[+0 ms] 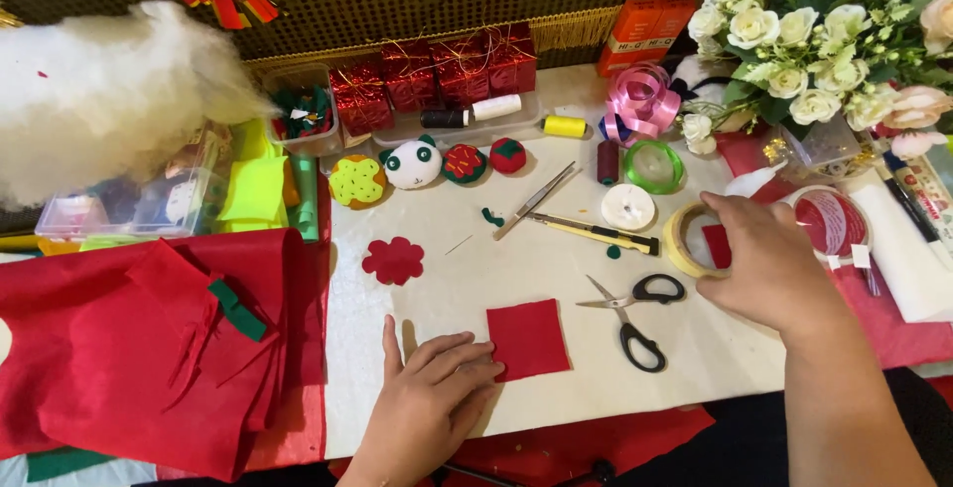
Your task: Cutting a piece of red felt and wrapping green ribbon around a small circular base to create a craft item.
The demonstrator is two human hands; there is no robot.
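A crafter's left hand (427,403) lies flat and open on the white counter (556,278), fingertips pinning the left edge of a red felt square (528,339) without gripping it. The right hand (769,264) reaches to the right, fingers curled over a roll of beige tape (680,241); whether they have closed on the roll cannot be told, since the hand covers most of it.

Black-handled scissors (635,318) lie just right of the square, between the two hands. A red felt flower (393,261) sits up and left of the square, well apart from it. Farther back, a row of stuffed felt pieces, among them a panda face (412,163), lines the counter in front of small red gift boxes (437,75). A heap of red felt (149,348) covers the left side, white stuffing (109,100) above it, and white flowers (794,40) fill the upper right corner.

The step in hand appears to be fetching tape while the felt square is held in place. Bringing the roll over would call for a firm hold on it and a free end of tape, with the square kept flat under the left fingers.
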